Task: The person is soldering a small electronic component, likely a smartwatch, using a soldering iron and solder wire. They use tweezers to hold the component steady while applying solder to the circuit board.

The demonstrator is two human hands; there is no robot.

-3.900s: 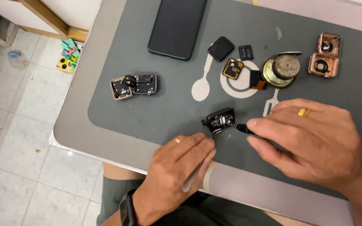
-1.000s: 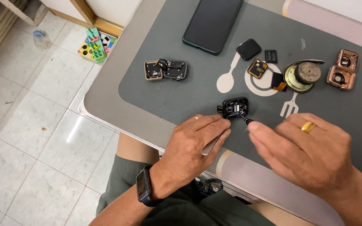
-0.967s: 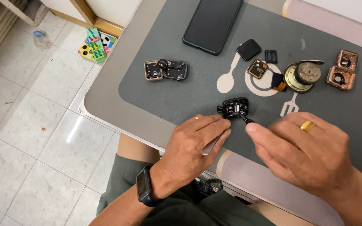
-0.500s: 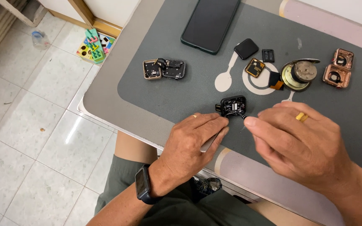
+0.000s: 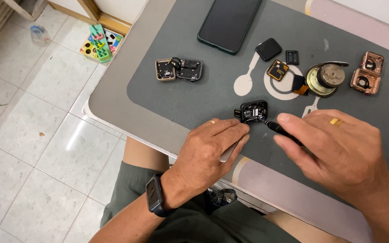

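Observation:
A small black opened watch case (image 5: 254, 111) lies on the grey work mat (image 5: 212, 85) near the table's front edge. My right hand (image 5: 334, 150) grips a thin black screwdriver (image 5: 279, 129) whose tip touches the case's right side. My left hand (image 5: 208, 150) rests on the mat just below and left of the case, fingers closed on silver tweezers (image 5: 229, 152) that point up toward the case.
A dark phone (image 5: 228, 21) lies face up at the back. An opened gold and black watch body (image 5: 178, 69) sits at left. Small black squares (image 5: 269, 48), a round metal dish (image 5: 324, 78) and copper-coloured cases (image 5: 368, 73) lie at right. Tiled floor with toys (image 5: 101, 41) is at left.
The camera view has drifted slightly. Both hands stay at the black case; the screwdriver tip remains at its right side.

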